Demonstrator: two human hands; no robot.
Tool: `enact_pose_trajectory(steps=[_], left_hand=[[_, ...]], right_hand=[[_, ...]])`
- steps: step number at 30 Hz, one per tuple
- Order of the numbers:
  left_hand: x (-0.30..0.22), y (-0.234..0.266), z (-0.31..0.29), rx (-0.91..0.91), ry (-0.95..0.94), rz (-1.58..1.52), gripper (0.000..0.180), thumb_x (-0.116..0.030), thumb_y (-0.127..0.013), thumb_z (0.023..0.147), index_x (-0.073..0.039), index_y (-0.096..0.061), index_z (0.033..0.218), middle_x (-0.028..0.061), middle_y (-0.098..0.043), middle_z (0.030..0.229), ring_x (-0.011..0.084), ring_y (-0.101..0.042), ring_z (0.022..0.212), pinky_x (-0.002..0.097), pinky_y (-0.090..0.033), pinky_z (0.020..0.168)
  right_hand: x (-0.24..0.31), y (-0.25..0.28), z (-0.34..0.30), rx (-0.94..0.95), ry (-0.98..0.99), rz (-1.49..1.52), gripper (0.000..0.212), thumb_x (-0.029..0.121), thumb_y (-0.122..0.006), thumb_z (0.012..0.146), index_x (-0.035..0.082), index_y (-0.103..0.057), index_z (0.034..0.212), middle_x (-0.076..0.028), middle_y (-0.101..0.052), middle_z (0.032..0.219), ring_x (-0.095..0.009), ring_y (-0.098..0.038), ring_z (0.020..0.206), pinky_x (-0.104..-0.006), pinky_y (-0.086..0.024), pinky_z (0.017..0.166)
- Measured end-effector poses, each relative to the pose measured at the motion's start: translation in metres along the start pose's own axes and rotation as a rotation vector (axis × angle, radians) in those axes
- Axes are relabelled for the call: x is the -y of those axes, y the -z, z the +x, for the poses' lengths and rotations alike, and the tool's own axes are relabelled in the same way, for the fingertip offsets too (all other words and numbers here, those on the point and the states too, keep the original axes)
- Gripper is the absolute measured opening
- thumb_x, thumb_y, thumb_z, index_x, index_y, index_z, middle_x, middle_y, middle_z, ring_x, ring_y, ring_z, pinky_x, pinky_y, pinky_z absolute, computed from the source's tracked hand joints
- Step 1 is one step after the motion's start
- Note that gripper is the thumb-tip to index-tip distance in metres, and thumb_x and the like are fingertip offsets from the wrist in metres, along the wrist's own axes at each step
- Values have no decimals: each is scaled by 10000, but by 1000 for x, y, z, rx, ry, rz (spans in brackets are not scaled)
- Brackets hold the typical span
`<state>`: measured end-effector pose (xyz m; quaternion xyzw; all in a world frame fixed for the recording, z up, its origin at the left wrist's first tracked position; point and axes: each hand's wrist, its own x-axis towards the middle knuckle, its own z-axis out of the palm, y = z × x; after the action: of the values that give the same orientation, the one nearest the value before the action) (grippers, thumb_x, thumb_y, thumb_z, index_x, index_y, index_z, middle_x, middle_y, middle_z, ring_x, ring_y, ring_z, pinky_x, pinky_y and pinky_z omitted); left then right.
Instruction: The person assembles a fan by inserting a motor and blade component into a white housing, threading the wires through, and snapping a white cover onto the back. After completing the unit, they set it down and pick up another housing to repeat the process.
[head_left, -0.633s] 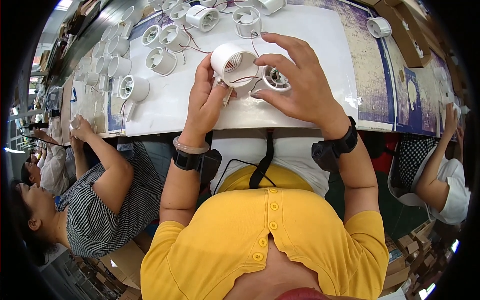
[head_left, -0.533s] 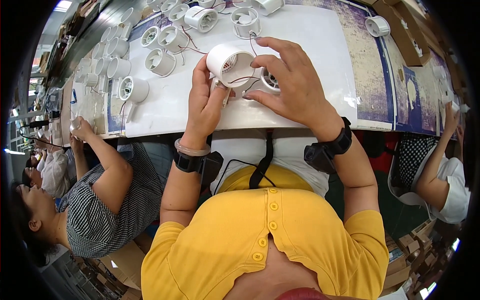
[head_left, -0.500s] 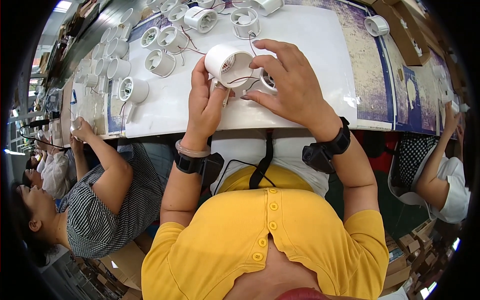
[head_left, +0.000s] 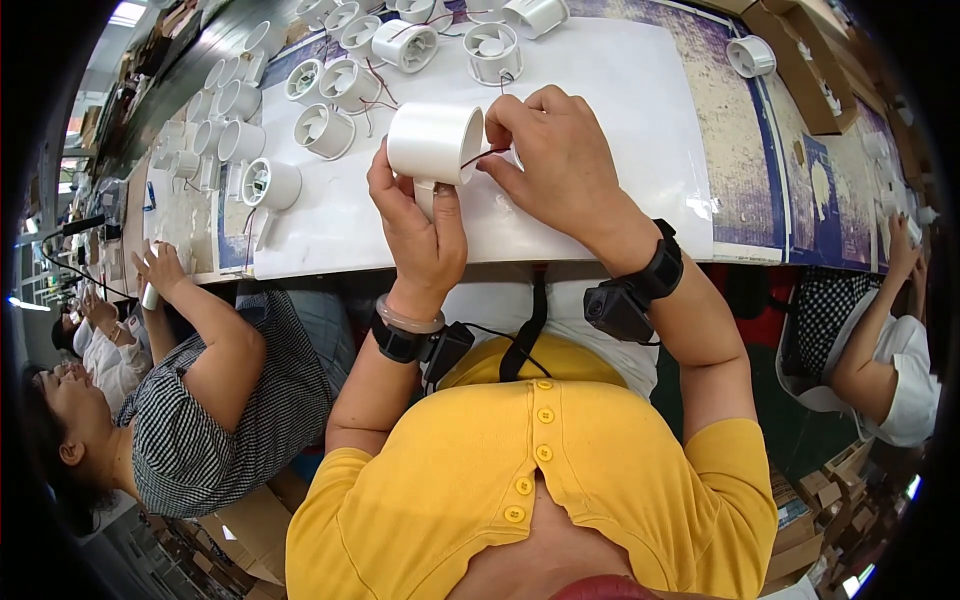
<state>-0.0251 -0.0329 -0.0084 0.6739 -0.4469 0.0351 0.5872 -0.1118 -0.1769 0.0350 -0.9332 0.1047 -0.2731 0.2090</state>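
My left hand point(head_left: 418, 222) is wrapped round the short handle of a white cylindrical fan housing point(head_left: 428, 140), held tilted above the table with its open end toward the right. Beside that opening my right hand point(head_left: 562, 160) pinches a thin dark red wire point(head_left: 487, 156) between thumb and forefinger. The wire runs into the mouth of the housing. Behind the right fingers a white edge of another part shows, mostly hidden by the hand. The inside of the housing faces away from view.
Several white fan units with blades and wires, such as one fan unit point(head_left: 493, 55), stand at the back of the white table sheet point(head_left: 620, 110). More empty housings point(head_left: 240, 138) line the left. A cardboard box point(head_left: 800, 70) lies far right. Co-workers sit on both sides.
My left hand has turned the housing so its opening points more to the right. The fingers of my right hand have closed from spread to a pinch on the wire.
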Motion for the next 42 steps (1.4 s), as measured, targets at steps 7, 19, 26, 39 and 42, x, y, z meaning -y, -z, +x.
enact_pose_trajectory(steps=[7,19,26,39,42], left_hand=[[5,0,-1,-25,113,8,554,-11,-473,901,38,-190,1374,194,-382,1313,280,-465,1184,369,-382,989],[-1,1,6,-3,266,-221,529,1,-464,907,31,-198,1363,158,-420,1245,202,-540,1013,286,-476,813],[-2,2,9,-7,313,-293,515,24,-459,902,28,-207,1351,135,-420,1225,160,-547,939,269,-480,776],[0,5,13,94,402,-463,512,39,-459,888,24,-244,1353,130,-430,1240,133,-539,963,256,-493,746],[0,4,14,115,394,-497,516,43,-458,879,18,-254,1353,123,-442,1232,135,-534,983,265,-496,759]], right_hand=[[1,-5,-1,-56,-31,-11,220,80,-664,729,94,-575,930,8,-631,780,-207,-541,802,-353,-406,742],[-3,8,-1,14,-184,283,162,154,-655,815,88,-684,960,-26,-621,790,-178,-512,782,-302,-442,692],[-3,2,-6,-102,-143,270,143,140,-686,805,97,-710,939,-20,-611,765,-153,-513,776,-275,-451,654],[-9,6,-3,-173,156,127,206,101,-729,727,112,-704,931,7,-641,833,-180,-551,806,-305,-424,750],[-4,2,-5,-205,238,27,214,92,-727,699,119,-697,909,17,-645,852,-189,-551,831,-316,-416,770]])
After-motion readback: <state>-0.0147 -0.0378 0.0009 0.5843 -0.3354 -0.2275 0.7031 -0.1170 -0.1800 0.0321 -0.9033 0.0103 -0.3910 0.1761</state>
